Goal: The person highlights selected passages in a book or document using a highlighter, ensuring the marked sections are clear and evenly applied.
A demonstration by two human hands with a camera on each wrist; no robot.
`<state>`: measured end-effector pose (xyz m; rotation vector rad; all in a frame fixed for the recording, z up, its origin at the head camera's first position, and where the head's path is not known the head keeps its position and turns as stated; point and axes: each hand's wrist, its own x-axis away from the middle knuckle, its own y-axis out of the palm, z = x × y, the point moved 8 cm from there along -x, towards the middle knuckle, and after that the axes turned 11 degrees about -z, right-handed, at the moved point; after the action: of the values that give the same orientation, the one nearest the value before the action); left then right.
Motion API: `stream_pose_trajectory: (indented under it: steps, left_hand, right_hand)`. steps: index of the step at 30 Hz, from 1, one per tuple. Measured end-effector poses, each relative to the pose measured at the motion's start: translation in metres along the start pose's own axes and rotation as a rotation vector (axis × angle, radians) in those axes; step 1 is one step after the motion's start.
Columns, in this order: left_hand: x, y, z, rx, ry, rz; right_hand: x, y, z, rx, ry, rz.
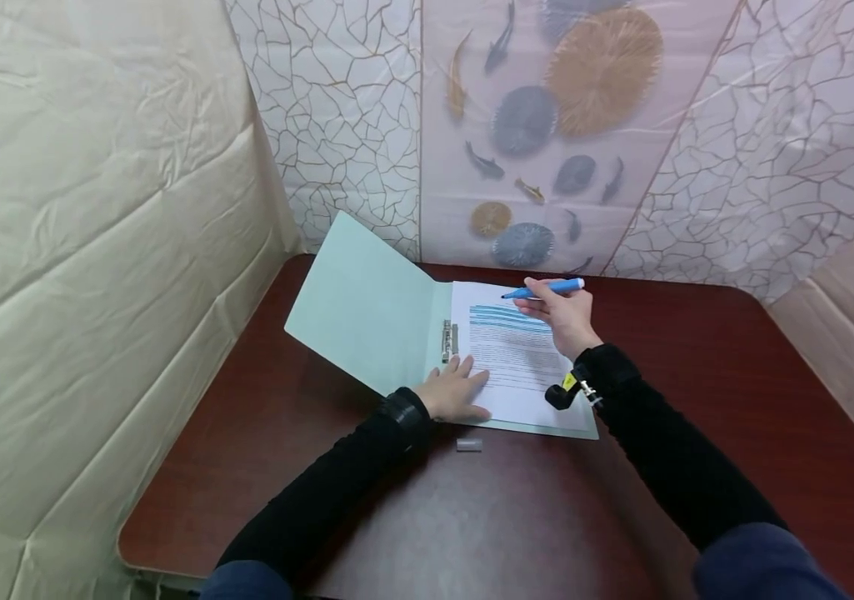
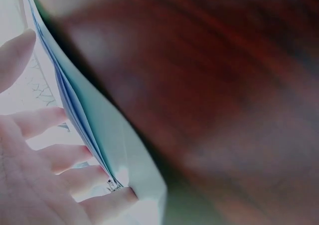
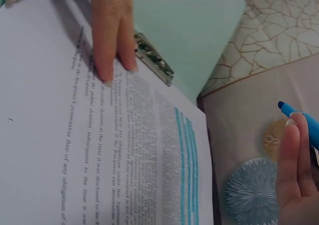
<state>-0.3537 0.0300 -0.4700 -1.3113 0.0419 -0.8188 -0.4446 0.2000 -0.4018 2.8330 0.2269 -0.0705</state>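
Observation:
My right hand [image 1: 565,317] pinches a blue highlighter [image 1: 546,289] above the upper part of a printed sheet [image 1: 509,375]. Its dark blue tip [image 3: 281,105] is bare and, in the right wrist view, stands apart from the paper. Several lines near the top of the sheet carry blue highlighter strokes [image 3: 187,160]. My left hand [image 1: 452,390] rests with spread fingers on the lower left of the sheet. The paper lies in a pale green folder [image 1: 374,300], whose cover leans up to the left. A metal clip [image 3: 154,60] sits along the folder's spine.
A small grey cap-like piece [image 1: 469,445] lies on the dark red-brown table [image 1: 546,517], just in front of the folder. Patterned sheets [image 1: 337,108] hang behind the table's far edge, and a cream cloth [image 1: 97,250] hangs at the left.

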Motion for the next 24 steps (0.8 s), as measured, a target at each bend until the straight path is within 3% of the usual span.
stream_pose_trajectory:
  steps: [8, 24]
  left_hand:
    - [-0.004, 0.0, -0.001, 0.009, -0.015, -0.026]
    - [-0.003, -0.005, -0.002, 0.024, -0.019, -0.077]
  right_hand:
    - [-0.014, 0.015, 0.025, 0.025, 0.056, -0.028]
    - [-0.029, 0.021, 0.066, 0.114, 0.204, -0.054]
